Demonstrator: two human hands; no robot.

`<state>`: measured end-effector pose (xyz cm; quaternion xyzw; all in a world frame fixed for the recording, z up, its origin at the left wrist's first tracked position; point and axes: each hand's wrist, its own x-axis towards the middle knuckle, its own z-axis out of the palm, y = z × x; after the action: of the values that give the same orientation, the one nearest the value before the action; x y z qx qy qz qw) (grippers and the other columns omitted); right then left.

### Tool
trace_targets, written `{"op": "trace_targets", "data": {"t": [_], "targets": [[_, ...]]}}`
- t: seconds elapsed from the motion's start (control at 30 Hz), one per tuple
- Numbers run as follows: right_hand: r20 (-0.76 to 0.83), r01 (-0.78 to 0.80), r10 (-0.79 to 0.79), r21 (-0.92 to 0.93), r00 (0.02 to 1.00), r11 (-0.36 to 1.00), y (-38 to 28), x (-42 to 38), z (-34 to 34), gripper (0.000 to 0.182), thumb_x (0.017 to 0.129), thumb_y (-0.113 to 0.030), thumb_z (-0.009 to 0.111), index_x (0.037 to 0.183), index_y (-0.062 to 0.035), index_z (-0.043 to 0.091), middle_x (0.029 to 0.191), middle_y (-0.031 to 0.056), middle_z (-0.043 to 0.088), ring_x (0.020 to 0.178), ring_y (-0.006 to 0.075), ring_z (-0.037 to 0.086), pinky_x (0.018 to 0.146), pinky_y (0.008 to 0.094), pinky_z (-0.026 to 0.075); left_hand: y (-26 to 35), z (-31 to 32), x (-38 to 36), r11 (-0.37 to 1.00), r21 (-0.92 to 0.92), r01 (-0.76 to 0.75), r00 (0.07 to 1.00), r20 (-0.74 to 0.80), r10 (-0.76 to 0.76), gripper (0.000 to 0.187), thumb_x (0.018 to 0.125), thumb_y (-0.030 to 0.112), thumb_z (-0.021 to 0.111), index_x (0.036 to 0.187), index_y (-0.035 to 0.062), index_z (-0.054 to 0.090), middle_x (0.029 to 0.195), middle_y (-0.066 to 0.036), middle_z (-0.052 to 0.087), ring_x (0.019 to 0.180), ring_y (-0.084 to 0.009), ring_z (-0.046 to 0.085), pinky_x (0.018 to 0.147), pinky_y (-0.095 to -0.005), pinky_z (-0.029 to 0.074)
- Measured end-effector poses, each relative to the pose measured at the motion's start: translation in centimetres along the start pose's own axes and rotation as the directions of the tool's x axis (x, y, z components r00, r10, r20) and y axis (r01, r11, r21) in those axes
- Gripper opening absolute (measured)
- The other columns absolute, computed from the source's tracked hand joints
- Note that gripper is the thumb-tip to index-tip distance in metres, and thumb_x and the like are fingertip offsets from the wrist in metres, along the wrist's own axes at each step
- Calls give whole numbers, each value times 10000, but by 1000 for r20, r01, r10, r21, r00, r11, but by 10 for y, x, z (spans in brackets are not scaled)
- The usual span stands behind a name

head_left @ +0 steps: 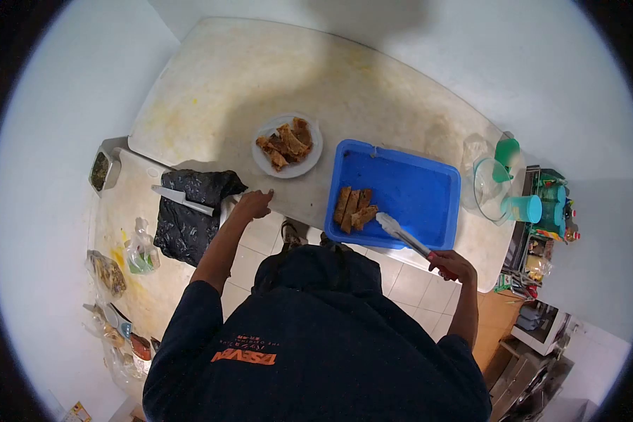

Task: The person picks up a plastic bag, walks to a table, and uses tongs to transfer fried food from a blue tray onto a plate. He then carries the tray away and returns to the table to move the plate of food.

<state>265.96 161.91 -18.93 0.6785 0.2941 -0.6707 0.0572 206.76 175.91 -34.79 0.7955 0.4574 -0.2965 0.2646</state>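
My right hand (pixel 454 265) is wrapped round the red-handled end of metal tongs (pixel 409 238). The tongs reach over the near rim of a blue plastic tray (pixel 436 169), their tips right beside several brown strips (pixel 352 207) that look like cooked meat. My left hand (pixel 253 205) holds nothing; its fingers stretch out at the table's near edge, beside a black plastic bag (pixel 183 232). Just beyond that hand, a white plate (pixel 266 160) carries brown, irregular chunks (pixel 287 143) of similar look.
A knife (pixel 183 200) with a pale handle lies across the black bag. Clear plastic bags (pixel 141 253) rest on the left table. At the right stand a glass bowl (pixel 489 186), a turquoise cup (pixel 524 209) and a green cup (pixel 506 150). The tables (pixel 211 77) meet at the left corner.
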Motion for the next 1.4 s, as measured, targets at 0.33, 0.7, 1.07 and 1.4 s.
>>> {"op": "trace_targets", "data": {"t": [0.33, 0.7, 1.07, 1.4], "targets": [[-49, 229, -227, 57, 973, 972, -2, 61, 47, 451, 875, -513, 680, 972, -74, 681, 595, -18, 545, 418, 59, 444, 342, 221, 334, 1, -5, 5, 1000, -3, 19, 999, 30, -19, 762, 867, 333, 633, 1489, 48, 298, 1101, -224, 640, 1026, -380, 624, 837, -473, 533], [-61, 238, -230, 216, 971, 947, 5, 63, 38, 373, 894, -446, 686, 907, -74, 660, 561, -47, 478, 417, 45, 408, 342, 220, 300, 12, -13, -8, 997, -27, 76, 997, -15, -77, 734, 831, 279, 645, 1484, 106, 356, 1187, -212, 617, 1058, -370, 632, 873, -466, 535], [7, 379, -392, 239, 920, 894, -80, 76, 26, 406, 905, -373, 692, 1155, -57, 641, 732, -3, 584, 496, 41, 464, 371, 198, 354, 18, -18, -13, 991, -64, 115, 993, -23, -117, 695, 823, 265, 652, 1454, 96, 413, 1116, -193, 650, 1022, -344, 650, 853, -442, 538], [162, 500, -475, -198, 865, 843, -259, 134, 4, 382, 875, -413, 705, 1096, -103, 678, 648, -29, 550, 431, 49, 431, 347, 228, 317, 16, 16, -6, 990, -74, 122, 973, -186, -134, 667, 824, 253, 649, 1443, 127, 437, 1060, -169, 666, 958, -327, 668, 779, -445, 543]]}}
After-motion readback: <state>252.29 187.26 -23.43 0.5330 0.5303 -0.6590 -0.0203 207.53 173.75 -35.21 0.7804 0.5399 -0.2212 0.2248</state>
